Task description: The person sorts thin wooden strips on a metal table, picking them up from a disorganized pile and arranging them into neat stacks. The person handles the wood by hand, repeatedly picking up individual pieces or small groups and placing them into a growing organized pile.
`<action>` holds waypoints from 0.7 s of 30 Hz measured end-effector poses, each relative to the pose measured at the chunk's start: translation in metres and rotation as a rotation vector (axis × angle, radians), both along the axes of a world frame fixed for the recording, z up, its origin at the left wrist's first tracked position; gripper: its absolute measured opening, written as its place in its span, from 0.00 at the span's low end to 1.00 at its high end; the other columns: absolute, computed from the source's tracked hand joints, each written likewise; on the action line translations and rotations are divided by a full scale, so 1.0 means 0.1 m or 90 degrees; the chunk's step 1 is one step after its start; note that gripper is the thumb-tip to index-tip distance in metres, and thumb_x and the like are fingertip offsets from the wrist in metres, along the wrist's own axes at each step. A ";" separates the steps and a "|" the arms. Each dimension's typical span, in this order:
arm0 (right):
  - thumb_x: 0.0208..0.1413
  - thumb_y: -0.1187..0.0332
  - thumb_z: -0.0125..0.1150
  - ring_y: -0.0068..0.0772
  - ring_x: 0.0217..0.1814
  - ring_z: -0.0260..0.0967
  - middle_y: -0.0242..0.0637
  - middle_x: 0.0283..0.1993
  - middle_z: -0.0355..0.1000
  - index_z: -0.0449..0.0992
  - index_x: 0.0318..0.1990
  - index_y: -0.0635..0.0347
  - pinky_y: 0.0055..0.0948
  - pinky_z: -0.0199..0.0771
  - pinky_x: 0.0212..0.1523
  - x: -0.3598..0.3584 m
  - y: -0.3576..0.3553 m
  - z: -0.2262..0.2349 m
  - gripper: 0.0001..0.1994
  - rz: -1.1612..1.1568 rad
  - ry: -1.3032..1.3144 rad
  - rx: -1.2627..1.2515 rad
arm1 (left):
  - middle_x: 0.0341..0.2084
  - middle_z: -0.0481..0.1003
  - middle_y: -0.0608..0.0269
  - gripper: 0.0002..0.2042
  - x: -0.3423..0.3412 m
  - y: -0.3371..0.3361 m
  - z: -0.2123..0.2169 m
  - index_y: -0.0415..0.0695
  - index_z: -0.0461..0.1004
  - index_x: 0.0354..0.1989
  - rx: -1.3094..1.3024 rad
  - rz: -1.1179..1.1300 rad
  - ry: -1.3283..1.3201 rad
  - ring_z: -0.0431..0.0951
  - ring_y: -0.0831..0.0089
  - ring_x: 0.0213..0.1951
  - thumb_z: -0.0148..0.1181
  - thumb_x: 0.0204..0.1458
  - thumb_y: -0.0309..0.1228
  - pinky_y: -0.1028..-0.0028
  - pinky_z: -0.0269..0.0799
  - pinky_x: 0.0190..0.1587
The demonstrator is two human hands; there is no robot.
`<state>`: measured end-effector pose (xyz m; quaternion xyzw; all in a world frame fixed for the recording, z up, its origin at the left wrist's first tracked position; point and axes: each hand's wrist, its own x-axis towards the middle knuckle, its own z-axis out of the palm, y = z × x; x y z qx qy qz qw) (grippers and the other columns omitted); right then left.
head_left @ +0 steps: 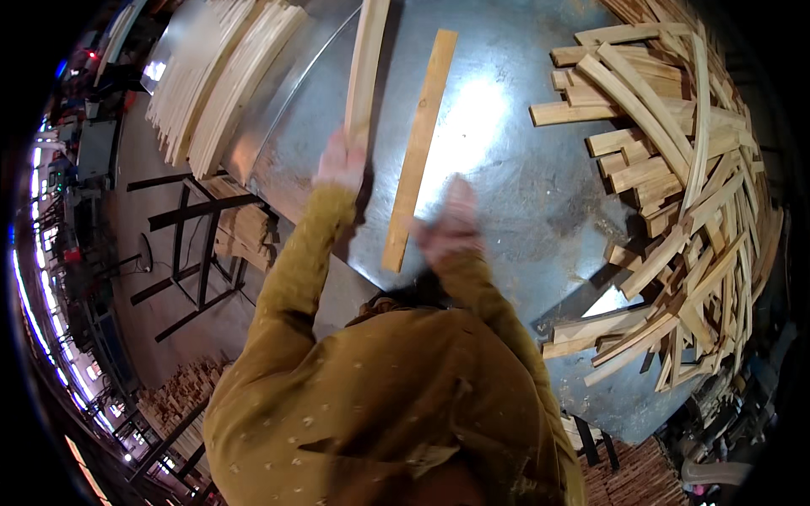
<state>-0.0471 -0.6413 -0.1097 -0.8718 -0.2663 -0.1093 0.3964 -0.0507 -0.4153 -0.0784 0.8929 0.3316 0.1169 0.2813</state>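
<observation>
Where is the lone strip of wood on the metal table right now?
In the head view, the lone strip lies upper centre, between the left hand and the right hand, nearer the latter.

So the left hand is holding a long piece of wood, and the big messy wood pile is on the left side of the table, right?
Not quite: the big messy wood pile is on the right side of the table, as the head view shows. The left hand is indeed holding a long piece of wood.
</observation>
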 end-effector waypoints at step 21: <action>0.51 0.53 0.65 0.50 0.53 0.70 0.55 0.56 0.68 0.62 0.64 0.64 0.43 0.72 0.53 0.69 -3.18 1.63 0.36 -0.557 -0.194 -0.320 | 0.58 0.68 0.44 0.35 -2.01 0.19 -0.48 0.46 0.55 0.68 0.132 -0.095 0.364 0.68 0.48 0.59 0.58 0.54 0.46 0.55 0.67 0.57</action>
